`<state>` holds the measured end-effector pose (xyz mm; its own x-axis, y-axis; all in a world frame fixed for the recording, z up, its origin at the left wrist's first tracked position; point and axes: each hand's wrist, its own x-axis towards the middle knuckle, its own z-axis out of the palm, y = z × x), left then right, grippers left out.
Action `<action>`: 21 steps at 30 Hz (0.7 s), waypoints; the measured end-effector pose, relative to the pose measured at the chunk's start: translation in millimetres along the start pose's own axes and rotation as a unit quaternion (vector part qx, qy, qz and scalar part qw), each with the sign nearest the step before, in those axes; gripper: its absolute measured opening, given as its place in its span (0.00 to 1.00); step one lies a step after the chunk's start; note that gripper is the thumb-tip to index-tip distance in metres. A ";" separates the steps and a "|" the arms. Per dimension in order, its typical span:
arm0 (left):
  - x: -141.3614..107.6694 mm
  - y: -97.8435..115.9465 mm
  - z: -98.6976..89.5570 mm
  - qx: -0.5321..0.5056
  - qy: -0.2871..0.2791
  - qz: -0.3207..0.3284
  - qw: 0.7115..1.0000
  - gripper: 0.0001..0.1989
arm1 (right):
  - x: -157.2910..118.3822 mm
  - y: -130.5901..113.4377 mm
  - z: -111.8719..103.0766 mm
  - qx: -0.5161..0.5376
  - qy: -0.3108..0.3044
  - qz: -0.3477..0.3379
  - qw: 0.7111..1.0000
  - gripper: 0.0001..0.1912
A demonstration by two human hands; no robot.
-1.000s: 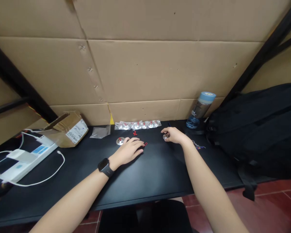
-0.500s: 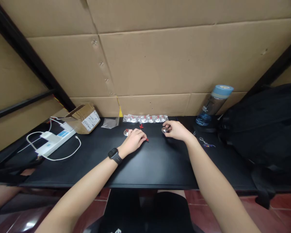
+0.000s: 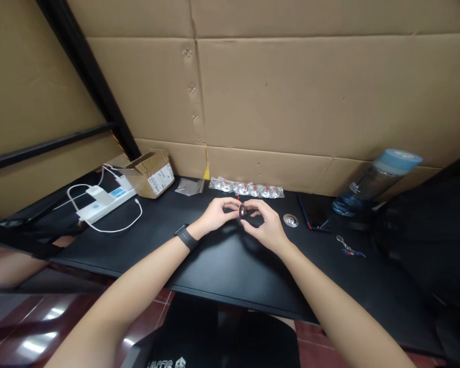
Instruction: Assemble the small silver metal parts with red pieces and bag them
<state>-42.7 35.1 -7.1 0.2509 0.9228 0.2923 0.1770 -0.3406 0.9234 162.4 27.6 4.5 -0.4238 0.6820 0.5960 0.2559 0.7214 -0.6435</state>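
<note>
In front of the black table's middle, a small cymbal-like metal disc [image 3: 243,210] stands on edge between my two hands. My right hand [image 3: 266,225] curls round its right side, thumb and fingers closed on it. My left hand [image 3: 217,214], with a dark watch [image 3: 185,236] on the wrist, pinches at its left side; the exact contact is partly hidden. A bit of red cord [image 3: 238,197] shows just behind the fingertips. To the right of my right hand, a second metal disc [image 3: 291,220] lies flat on the table.
Several discs in clear plastic packets [image 3: 247,188] line the back. At left stand an opened cardboard box [image 3: 153,174], a power strip [image 3: 106,203] with cables, and a clear bag [image 3: 189,187]. A phone [image 3: 315,212], keychain [image 3: 350,249], bottle [image 3: 375,181] and another person's arm [image 3: 15,263] are visible.
My right hand has moved left and my left hand has met it, with a disc now raised between them. A flat disc now shows to their right. The view has shifted and tilted.
</note>
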 end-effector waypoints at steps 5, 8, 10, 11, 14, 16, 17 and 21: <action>0.4 0.4 2.1 -0.019 0.002 -0.027 0.999 0.16 | -0.4 -0.6 0.4 0.004 0.004 -0.004 1.000 0.19; -0.3 0.1 3.6 -0.044 0.009 -0.023 0.999 0.16 | -1.1 -1.0 1.4 0.002 0.016 0.000 1.000 0.18; -1.2 1.2 5.3 -0.057 0.014 -0.021 0.998 0.15 | -1.7 -0.6 2.3 0.006 0.028 0.005 1.000 0.18; -1.8 2.1 6.2 -0.061 0.015 -0.020 0.998 0.14 | -2.0 -0.3 2.8 0.010 0.033 0.009 0.999 0.18; -3.4 5.1 8.7 -0.082 0.012 -0.029 0.996 0.14 | -2.7 0.7 4.2 0.023 0.040 0.022 0.999 0.18; -4.1 5.8 9.6 -0.118 0.015 -0.048 0.992 0.14 | -3.0 1.0 5.0 0.028 0.046 0.026 0.998 0.18; -4.3 5.5 9.8 -0.138 0.019 -0.059 0.988 0.14 | -3.2 1.1 5.4 0.030 0.050 0.025 0.998 0.18; -4.0 1.8 9.9 -0.177 0.020 -0.079 0.981 0.15 | -3.4 0.5 6.1 0.036 0.062 0.018 0.997 0.18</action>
<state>-34.0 29.0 -9.1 0.2084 0.9678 0.1411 -0.1327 -0.1150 0.9845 158.7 24.9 -0.9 -0.3038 0.7206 0.6232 0.2041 0.6882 -0.6963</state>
